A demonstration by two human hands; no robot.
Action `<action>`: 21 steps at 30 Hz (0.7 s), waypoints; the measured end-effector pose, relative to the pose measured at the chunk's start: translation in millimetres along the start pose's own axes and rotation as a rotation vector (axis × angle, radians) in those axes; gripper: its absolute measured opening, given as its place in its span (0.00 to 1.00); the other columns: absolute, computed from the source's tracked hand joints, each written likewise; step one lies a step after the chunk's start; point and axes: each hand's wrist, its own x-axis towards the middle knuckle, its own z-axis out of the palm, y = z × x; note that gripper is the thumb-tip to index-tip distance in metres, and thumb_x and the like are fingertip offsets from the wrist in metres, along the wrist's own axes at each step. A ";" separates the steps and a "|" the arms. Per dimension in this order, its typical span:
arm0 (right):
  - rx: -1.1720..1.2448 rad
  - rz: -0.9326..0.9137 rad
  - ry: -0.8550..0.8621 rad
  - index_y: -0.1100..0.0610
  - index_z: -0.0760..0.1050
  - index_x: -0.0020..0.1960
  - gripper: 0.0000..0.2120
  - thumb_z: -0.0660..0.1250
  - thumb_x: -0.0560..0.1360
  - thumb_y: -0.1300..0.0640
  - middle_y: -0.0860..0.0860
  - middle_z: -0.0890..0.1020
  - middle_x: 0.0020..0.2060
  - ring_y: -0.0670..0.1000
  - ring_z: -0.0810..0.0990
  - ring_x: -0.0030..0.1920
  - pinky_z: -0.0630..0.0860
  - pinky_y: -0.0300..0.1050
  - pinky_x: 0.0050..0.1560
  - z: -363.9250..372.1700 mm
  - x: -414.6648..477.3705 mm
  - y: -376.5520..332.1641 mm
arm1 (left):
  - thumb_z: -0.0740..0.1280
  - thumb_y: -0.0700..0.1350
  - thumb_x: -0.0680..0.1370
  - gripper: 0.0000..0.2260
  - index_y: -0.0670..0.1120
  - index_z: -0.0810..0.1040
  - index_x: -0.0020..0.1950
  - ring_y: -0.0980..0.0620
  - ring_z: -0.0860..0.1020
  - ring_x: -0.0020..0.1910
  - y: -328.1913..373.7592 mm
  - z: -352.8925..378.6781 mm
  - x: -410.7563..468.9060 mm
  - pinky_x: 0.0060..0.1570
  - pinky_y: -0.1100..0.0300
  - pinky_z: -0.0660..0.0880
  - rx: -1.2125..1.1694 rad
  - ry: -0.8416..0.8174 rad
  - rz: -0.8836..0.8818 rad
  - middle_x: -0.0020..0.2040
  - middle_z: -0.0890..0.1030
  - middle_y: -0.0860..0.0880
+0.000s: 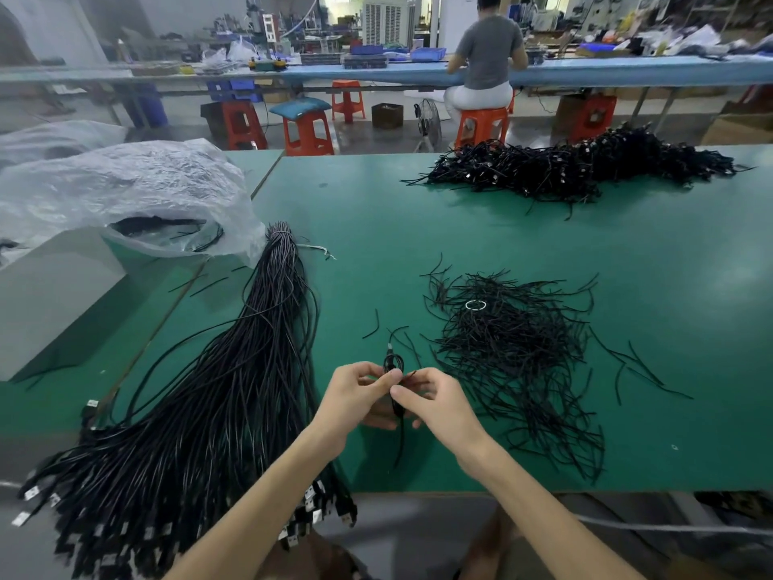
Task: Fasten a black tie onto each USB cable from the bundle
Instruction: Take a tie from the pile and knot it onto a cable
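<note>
A big bundle of black USB cables (234,391) fans from a tied end at mid-table down to the near left edge, plugs hanging over it. A loose heap of black ties (514,349) lies to the right. Between them, my left hand (355,395) grips a folded, coiled USB cable (394,364), its plug end sticking up and its tail hanging below. My right hand (435,403) pinches a black tie against that cable, right beside the left thumb. A pile of tied cables (581,169) sits at the far right.
A crumpled clear plastic bag (125,194) with cables inside covers a white box (54,286) at the left. The green table (669,433) ends near my body. A person sits on an orange stool (481,123) beyond the far edge. Stray ties lie scattered around the heap.
</note>
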 end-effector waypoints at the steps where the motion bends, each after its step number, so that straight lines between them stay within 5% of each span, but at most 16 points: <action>1: 0.018 0.017 -0.007 0.56 0.79 0.55 0.10 0.75 0.77 0.55 0.51 0.86 0.48 0.47 0.85 0.47 0.80 0.41 0.40 -2.3 -0.6 -0.1 | 0.74 0.49 0.79 0.13 0.39 0.82 0.52 0.40 0.87 0.40 0.1 -0.6 0.7 0.38 0.49 0.85 0.033 0.001 0.001 0.42 0.87 0.41; 6: 0.108 0.090 0.020 0.58 0.81 0.52 0.07 0.75 0.75 0.59 0.52 0.86 0.45 0.44 0.83 0.42 0.79 0.41 0.37 -23.7 -3.7 -3.3 | 0.69 0.48 0.83 0.09 0.43 0.80 0.54 0.45 0.87 0.37 4.0 -12.9 7.2 0.34 0.54 0.82 0.264 -0.020 0.048 0.43 0.88 0.48; 10: 0.033 0.033 0.136 0.58 0.81 0.53 0.08 0.75 0.76 0.56 0.54 0.85 0.45 0.46 0.80 0.38 0.76 0.40 0.35 -74.8 -2.1 -17.8 | 0.66 0.49 0.84 0.06 0.48 0.78 0.54 0.54 0.81 0.41 1.1 -45.9 15.3 0.39 0.58 0.77 0.910 0.307 0.179 0.48 0.81 0.54; 14: -0.219 -0.018 0.401 0.56 0.78 0.55 0.10 0.73 0.77 0.54 0.51 0.82 0.47 0.48 0.78 0.41 0.74 0.45 0.42 -155.6 7.0 -26.7 | 0.66 0.47 0.83 0.12 0.39 0.72 0.58 0.40 0.76 0.54 -0.9 -79.5 16.3 0.37 0.53 0.70 1.298 0.614 0.131 0.56 0.74 0.41; 18: -0.585 0.036 0.613 0.62 0.77 0.59 0.12 0.72 0.78 0.58 0.54 0.81 0.51 0.53 0.77 0.51 0.72 0.47 0.53 -213.6 17.9 -6.1 | 0.64 0.51 0.84 0.19 0.35 0.68 0.63 0.36 0.78 0.57 -2.2 -95.0 18.0 0.43 0.47 0.74 1.368 0.578 -0.128 0.60 0.75 0.35; 21: -0.707 0.108 0.665 0.65 0.77 0.59 0.11 0.71 0.79 0.61 0.60 0.81 0.55 0.58 0.78 0.54 0.75 0.52 0.57 -233.0 22.1 22.1 | 0.59 0.50 0.86 0.14 0.38 0.69 0.59 0.38 0.80 0.50 -4.8 -95.9 21.7 0.40 0.50 0.70 1.411 0.501 -0.176 0.58 0.78 0.38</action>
